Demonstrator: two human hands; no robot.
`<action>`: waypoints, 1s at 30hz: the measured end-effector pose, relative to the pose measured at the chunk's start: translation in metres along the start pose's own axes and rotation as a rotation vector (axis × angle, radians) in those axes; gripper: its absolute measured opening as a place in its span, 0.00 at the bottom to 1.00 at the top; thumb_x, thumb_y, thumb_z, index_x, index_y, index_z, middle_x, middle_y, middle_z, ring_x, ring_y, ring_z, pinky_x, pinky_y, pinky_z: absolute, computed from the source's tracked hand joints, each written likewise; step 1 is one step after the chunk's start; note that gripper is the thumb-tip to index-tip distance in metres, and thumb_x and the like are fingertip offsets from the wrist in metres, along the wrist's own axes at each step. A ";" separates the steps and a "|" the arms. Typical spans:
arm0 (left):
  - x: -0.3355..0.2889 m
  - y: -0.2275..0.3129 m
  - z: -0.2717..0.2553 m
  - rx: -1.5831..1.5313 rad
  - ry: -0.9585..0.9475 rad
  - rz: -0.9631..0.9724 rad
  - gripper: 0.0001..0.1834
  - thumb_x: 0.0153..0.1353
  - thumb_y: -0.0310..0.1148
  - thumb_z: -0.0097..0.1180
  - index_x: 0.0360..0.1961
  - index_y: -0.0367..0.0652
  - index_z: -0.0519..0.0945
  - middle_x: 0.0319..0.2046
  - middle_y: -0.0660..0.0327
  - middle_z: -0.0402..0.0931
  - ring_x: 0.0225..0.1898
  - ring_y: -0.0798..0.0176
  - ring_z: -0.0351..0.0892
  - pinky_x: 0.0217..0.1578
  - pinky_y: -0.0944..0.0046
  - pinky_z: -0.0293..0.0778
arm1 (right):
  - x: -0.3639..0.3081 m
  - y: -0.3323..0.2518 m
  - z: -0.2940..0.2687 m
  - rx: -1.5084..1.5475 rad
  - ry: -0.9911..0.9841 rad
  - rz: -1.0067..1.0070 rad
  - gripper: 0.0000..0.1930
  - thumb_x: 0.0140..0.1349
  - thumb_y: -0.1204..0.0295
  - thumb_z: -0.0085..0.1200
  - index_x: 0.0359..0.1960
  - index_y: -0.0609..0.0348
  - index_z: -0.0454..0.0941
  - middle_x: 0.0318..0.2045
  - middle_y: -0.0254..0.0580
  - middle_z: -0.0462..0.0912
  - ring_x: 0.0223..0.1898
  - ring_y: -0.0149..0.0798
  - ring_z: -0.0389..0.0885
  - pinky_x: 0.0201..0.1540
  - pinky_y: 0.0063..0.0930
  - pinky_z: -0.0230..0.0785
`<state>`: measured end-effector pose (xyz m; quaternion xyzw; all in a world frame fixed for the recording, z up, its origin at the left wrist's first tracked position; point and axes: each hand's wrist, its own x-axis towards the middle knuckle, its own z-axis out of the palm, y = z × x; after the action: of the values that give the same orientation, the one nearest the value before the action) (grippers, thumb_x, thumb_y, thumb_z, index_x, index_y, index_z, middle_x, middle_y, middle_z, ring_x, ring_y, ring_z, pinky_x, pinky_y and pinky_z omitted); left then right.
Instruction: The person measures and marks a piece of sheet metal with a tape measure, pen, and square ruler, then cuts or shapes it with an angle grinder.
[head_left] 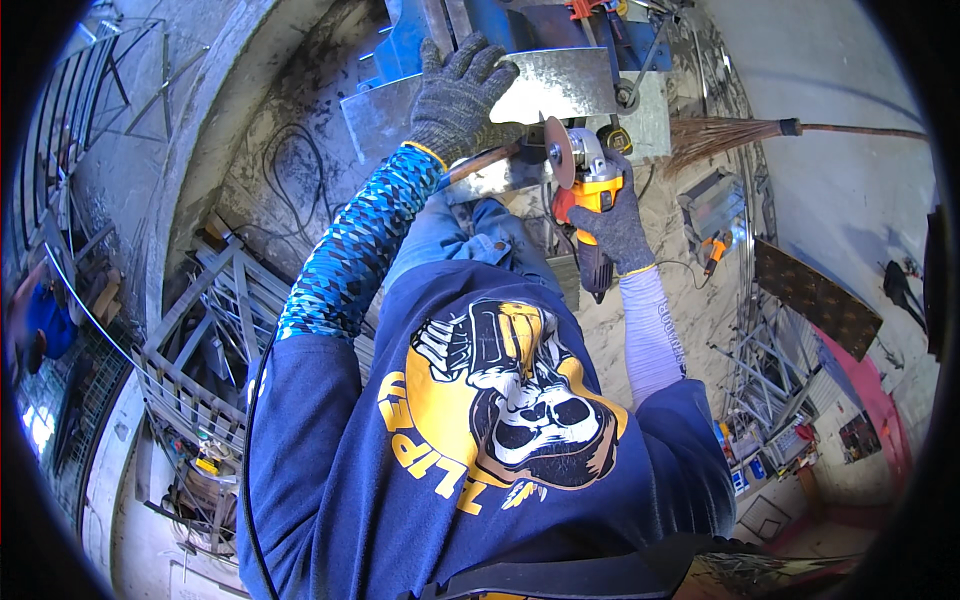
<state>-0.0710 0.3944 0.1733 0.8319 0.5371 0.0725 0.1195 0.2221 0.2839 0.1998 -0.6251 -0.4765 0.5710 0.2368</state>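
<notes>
My left hand (462,95), in a dark grey knit glove, lies with its fingers spread across the left part of a shiny metal sheet (560,85). My right hand (620,225), gloved too, wraps round a yellow and black angle grinder (597,192). The grinder's thin reddish-brown disc (560,152) stands upright close to the sheet's near edge; whether they touch I cannot tell. Near my left wrist, a brownish bar (487,160) slants toward the disc. A tape measure (616,139) sits just beyond the grinder.
Behind the sheet are a blue metal stand (402,42) and several tools. A straw broom (715,138) lies to the right, with an orange and black power tool (714,252) nearby. Welded metal frames (215,320) fill the left side. Dark cable (292,165) loops on the floor.
</notes>
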 end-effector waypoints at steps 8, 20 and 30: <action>0.000 0.002 -0.002 -0.012 -0.006 0.002 0.48 0.52 0.71 0.63 0.69 0.55 0.72 0.72 0.58 0.64 0.77 0.50 0.54 0.72 0.21 0.38 | -0.001 -0.002 -0.001 0.011 0.003 -0.014 0.53 0.42 0.73 0.76 0.71 0.54 0.55 0.58 0.49 0.71 0.57 0.45 0.75 0.61 0.39 0.72; -0.001 0.001 -0.002 -0.023 0.003 0.005 0.48 0.53 0.72 0.61 0.68 0.54 0.73 0.72 0.58 0.64 0.77 0.49 0.54 0.72 0.21 0.37 | -0.001 -0.011 0.001 -0.012 -0.001 -0.039 0.53 0.43 0.75 0.75 0.72 0.53 0.54 0.56 0.47 0.73 0.53 0.43 0.78 0.58 0.37 0.75; -0.002 0.003 -0.005 -0.033 0.034 0.010 0.45 0.53 0.72 0.61 0.65 0.54 0.76 0.71 0.57 0.65 0.76 0.50 0.55 0.71 0.21 0.40 | 0.000 -0.014 0.000 -0.008 0.005 -0.019 0.53 0.44 0.76 0.75 0.72 0.54 0.54 0.57 0.48 0.72 0.54 0.43 0.78 0.58 0.36 0.75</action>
<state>-0.0703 0.3919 0.1789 0.8312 0.5334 0.0963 0.1235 0.2171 0.2901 0.2117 -0.6228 -0.4843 0.5653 0.2409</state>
